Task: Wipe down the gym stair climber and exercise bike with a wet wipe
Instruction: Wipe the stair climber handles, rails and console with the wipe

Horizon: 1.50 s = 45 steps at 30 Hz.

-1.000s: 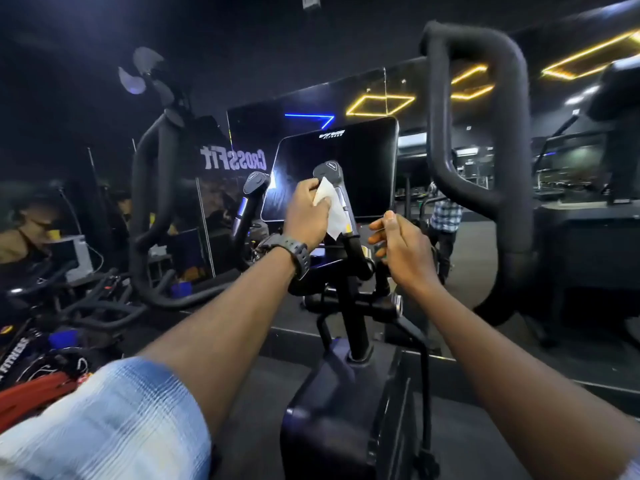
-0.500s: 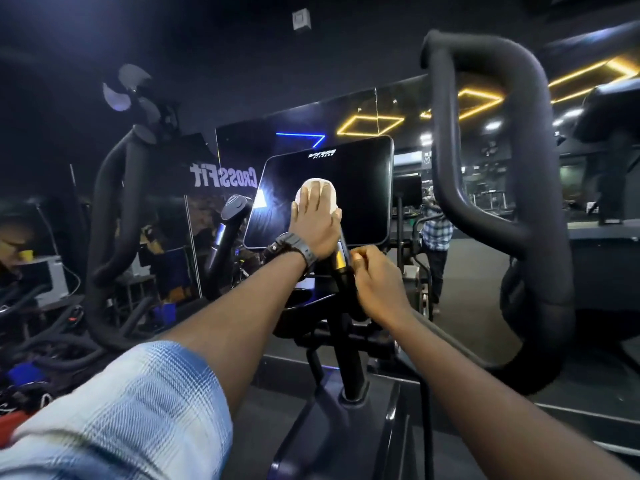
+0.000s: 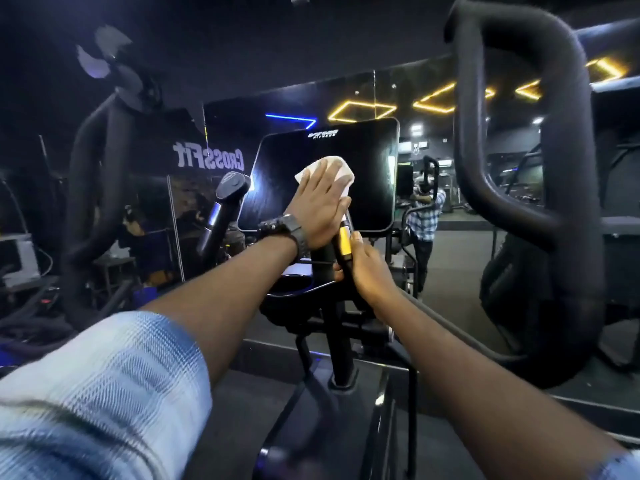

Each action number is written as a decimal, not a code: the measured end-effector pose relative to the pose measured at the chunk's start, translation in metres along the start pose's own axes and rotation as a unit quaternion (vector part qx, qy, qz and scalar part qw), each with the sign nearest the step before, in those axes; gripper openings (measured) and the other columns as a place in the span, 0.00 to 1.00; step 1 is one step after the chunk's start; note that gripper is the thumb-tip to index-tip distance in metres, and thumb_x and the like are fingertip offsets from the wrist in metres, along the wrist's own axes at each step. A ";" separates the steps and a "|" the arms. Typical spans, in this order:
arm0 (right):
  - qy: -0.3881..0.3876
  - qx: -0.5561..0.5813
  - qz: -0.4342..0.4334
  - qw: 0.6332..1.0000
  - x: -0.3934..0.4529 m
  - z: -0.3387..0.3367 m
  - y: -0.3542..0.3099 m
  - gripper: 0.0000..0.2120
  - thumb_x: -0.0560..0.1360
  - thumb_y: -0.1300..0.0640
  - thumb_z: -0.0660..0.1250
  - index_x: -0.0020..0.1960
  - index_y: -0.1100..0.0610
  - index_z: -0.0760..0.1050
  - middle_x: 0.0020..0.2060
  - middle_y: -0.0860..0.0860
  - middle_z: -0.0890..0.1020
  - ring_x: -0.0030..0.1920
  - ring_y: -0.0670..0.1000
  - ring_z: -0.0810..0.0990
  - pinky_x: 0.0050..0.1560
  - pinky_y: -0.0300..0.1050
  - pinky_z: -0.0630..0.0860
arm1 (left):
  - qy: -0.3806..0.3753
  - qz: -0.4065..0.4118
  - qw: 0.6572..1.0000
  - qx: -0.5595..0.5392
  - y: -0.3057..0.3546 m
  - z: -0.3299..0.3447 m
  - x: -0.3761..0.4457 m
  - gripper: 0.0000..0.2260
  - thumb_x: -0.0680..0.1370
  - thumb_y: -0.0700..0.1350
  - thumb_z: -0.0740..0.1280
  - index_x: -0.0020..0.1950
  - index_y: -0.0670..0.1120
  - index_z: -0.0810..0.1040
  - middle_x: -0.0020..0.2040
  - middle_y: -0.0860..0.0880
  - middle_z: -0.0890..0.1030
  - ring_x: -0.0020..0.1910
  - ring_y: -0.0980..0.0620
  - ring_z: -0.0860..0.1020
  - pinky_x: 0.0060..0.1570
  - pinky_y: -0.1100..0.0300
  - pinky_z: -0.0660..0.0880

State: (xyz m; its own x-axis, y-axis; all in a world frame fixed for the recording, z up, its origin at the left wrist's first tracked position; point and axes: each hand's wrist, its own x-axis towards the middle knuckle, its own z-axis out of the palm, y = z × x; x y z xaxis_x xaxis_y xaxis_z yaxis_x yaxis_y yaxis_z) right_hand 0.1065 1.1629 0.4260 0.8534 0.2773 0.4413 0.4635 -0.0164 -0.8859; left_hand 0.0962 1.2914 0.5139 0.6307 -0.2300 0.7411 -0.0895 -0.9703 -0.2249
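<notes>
Head view shows one wet wipe (image 3: pixel 337 169), a thin white sheet, pressed flat against the dark screen (image 3: pixel 367 174) of the machine by the left hand (image 3: pixel 317 206). That hand lies spread, fingers straight and close together, palm down on the sheet; only the upper corners of the wipe stick out past the fingertips. I judge the wipe to be very light, limp and damp, so it will bunch or fold under any sideways drag unless the whole palm holds it down, as here. To lift it off, a pinch at one of the free top corners looks best. The screen is stiff and glossy, likely a bit fragile, so an even, moderate press seems wiser than a hard push.

Below the screen, the right hand (image 3: pixel 369 271) is curled round an upright grip (image 3: pixel 344 244) with a yellow band, steadying the machine. A second, matching grip (image 3: pixel 225 209) stands free to the left of the screen, so there are two of these short grips. Two thick padded handlebars rise outside them, one on the left (image 3: pixel 90 188) and one on the right (image 3: pixel 519 140). There is one watch (image 3: pixel 289 233), on the left wrist. A mirror wall behind carries reversed lettering (image 3: pixel 207 160) and the reflection of a person in a checked shirt (image 3: pixel 424 220).
</notes>
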 end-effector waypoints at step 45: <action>0.252 -0.003 0.305 0.918 0.012 0.038 -0.072 0.43 0.69 0.19 0.40 0.42 0.50 0.80 0.43 0.51 0.84 0.47 0.49 0.81 0.58 0.48 0.78 | 0.089 0.404 0.909 -0.051 -0.067 0.008 0.028 0.18 0.82 0.48 0.54 0.61 0.39 0.76 0.61 0.37 0.76 0.67 0.33 0.69 0.70 0.35 0.58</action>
State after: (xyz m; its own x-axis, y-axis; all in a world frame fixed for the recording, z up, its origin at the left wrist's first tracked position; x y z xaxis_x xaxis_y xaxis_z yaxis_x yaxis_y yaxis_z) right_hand 0.0748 1.2039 0.4894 0.9562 -0.2645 -0.1255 -0.1373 -0.0266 -0.9902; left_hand 0.1255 1.3506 0.5448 0.1941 -0.8709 0.4515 -0.5446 -0.4785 -0.6888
